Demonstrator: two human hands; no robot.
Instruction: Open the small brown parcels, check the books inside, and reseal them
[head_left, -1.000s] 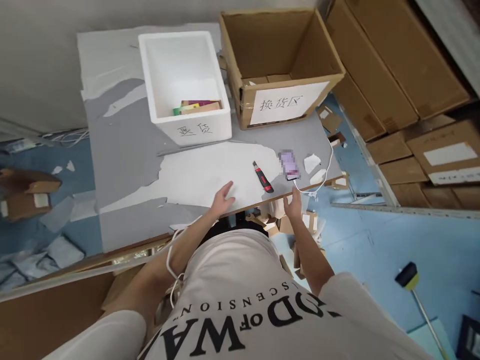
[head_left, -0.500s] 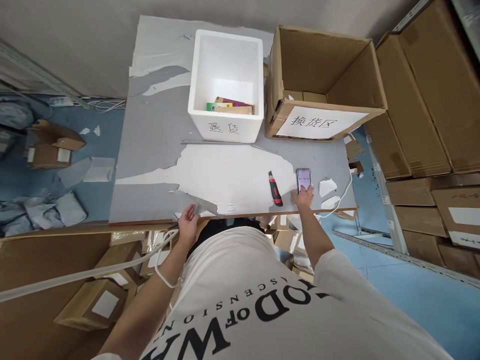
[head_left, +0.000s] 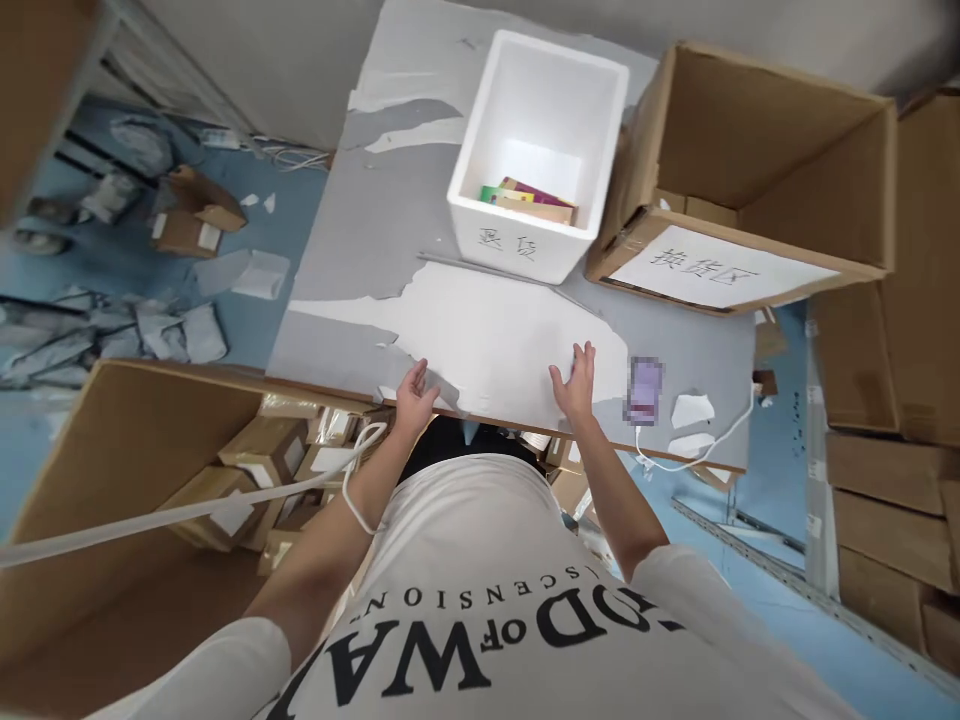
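My left hand (head_left: 415, 397) hovers at the table's near edge, fingers loosely curled and apart, holding nothing I can see. Beside it a torn flap of the grey covering (head_left: 444, 388) lifts along the edge. Over the bare white patch (head_left: 499, 340) is my right hand (head_left: 576, 385), its thumb and fingers spread. No utility knife shows now; the hand covers part of the place where it lay. To the right of that hand lies a phone (head_left: 645, 390), its screen blurred, with a white cable (head_left: 705, 463) at its lower end.
A white foam box (head_left: 517, 248) with several small colourful packets stands at the back. Right of it is an open cardboard box (head_left: 780, 285) with a handwritten label. Torn white scraps (head_left: 691, 409) lie near the phone. A large carton (head_left: 105, 470) holding parcels stands at the lower left.
My right hand has left the phone and moved left over the white patch, where the utility knife was seen before. My left hand stays near the edge. The view has turned and shifted.
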